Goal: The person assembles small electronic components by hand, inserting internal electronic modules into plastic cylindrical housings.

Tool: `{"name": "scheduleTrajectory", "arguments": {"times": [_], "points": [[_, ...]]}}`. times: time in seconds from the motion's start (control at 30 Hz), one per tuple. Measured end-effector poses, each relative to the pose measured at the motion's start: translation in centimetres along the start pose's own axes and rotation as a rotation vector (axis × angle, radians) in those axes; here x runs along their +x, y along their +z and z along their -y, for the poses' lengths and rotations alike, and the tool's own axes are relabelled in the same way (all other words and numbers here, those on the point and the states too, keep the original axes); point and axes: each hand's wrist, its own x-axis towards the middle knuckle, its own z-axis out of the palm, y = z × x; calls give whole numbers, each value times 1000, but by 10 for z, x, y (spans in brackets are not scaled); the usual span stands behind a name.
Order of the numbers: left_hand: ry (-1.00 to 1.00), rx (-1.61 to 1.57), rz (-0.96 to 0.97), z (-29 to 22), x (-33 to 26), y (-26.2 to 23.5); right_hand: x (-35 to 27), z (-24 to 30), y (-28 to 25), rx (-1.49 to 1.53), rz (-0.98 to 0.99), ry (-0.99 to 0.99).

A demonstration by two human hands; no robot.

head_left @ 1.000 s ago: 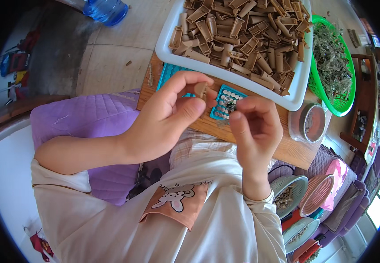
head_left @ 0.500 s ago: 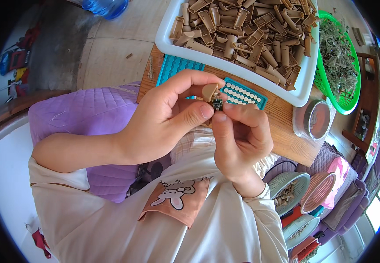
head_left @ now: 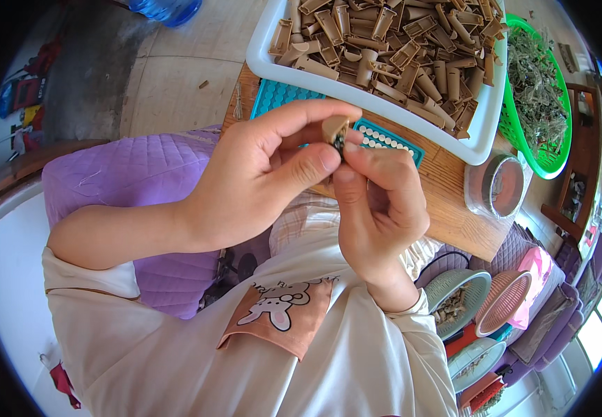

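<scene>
1. Watching remotely, I see the left hand [head_left: 263, 167] pinching a tan shell [head_left: 333, 128] near the turquoise tray [head_left: 418, 157].
2. The right hand [head_left: 386, 208] looks clamped on the dark piece [head_left: 338, 144] at its opening.
3. Uneven squeezing could, I judge, make either slip.

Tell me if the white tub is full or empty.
The white tub looks full: brown pieces pile across it, hiding its floor; its far edge is cropped.

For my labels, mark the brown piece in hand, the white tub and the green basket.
Brown piece [head_left: 333, 128]: head view, rounded end.
White tub [head_left: 370, 106]: head view, near rim.
Green basket [head_left: 532, 158]: head view, lower wall.
</scene>
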Motion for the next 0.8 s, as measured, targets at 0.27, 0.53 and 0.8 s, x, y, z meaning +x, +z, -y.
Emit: {"name": "scheduleTrajectory", "arguments": {"times": [0.27, 0.53, 0.8], "points": [[-95, -228, -65, -3, 5, 2, 1, 3, -3, -153, 164, 0], [-66, -161, -79, -2, 7, -1, 1, -4, 1, -159, 141, 22], [-18, -113, -169, -4, 4, 1, -13, -7, 14, 55, 25, 154]]}}
